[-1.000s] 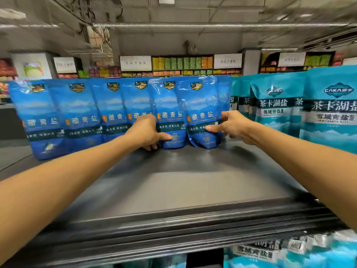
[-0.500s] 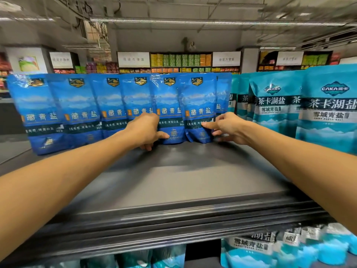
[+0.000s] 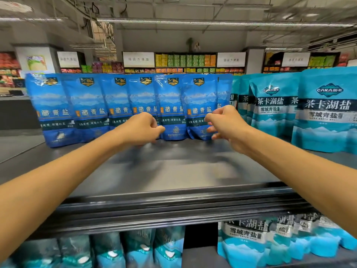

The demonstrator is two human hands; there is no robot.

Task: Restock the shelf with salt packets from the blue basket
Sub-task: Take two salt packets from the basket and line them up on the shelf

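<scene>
Both arms reach forward over the dark shelf (image 3: 173,171) toward a row of blue salt packets (image 3: 123,105) standing upright along its back. The left hand (image 3: 140,128) has its fingers curled loosely, knuckles toward the camera, right in front of the lower part of the packets near the middle of the row; whether it touches or grips one cannot be told, since the fingertips are hidden behind the hand. The right hand (image 3: 225,125) is partly open, its fingers spread and bent just in front of the packet second from the right end of the row (image 3: 199,105); it appears to grasp nothing, though blur makes contact uncertain.

These packets are glossy deep-blue pouches, each with a gold and dark badge at the top, a pale mountain band, large white characters and a dark green strip lower down. They overlap one another slightly, leaning a little. The rightmost packet is mostly covered by its neighbour.

Teal salt pouches (image 3: 324,111) stand just right of the row, and more sit on the lower shelf (image 3: 251,238), blurred. No blue basket is in view.
</scene>
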